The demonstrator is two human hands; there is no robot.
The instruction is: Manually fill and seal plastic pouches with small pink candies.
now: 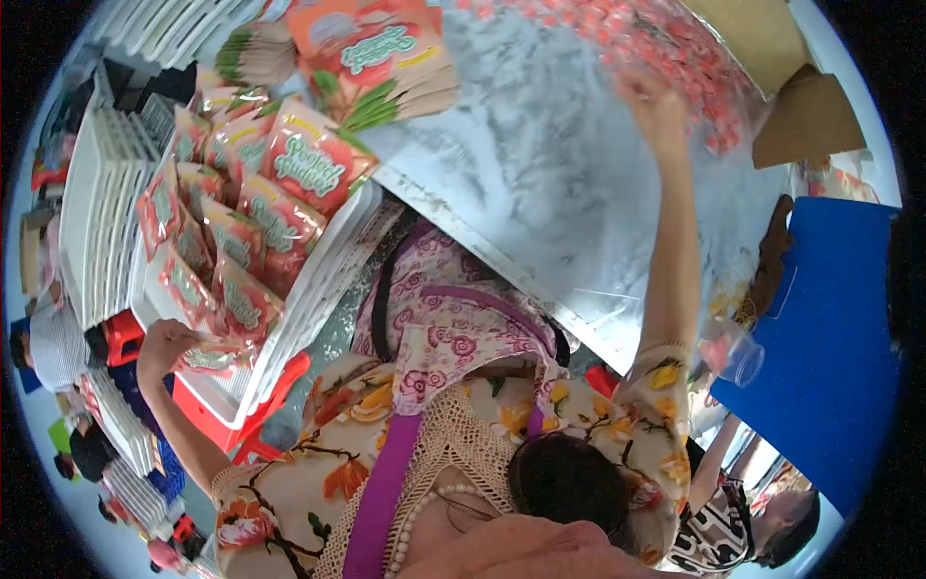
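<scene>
My left hand is at the near left corner of a white plastic basket. Its fingers are closed on the edge of a filled pink candy pouch. Several more plump pink pouches lie heaped in that basket. My right arm stretches across the pale, marbled tabletop. At its end my right hand is curled at the edge of a spread of small red wrapped pieces; its fingertips are slightly blurred, and what they hold is hidden.
Fanned flat pouches lie on the table's far left. A cardboard box stands far right, near a blue panel and a clear plastic cup. Stacked white baskets and a red stool are left. Another person is lower right.
</scene>
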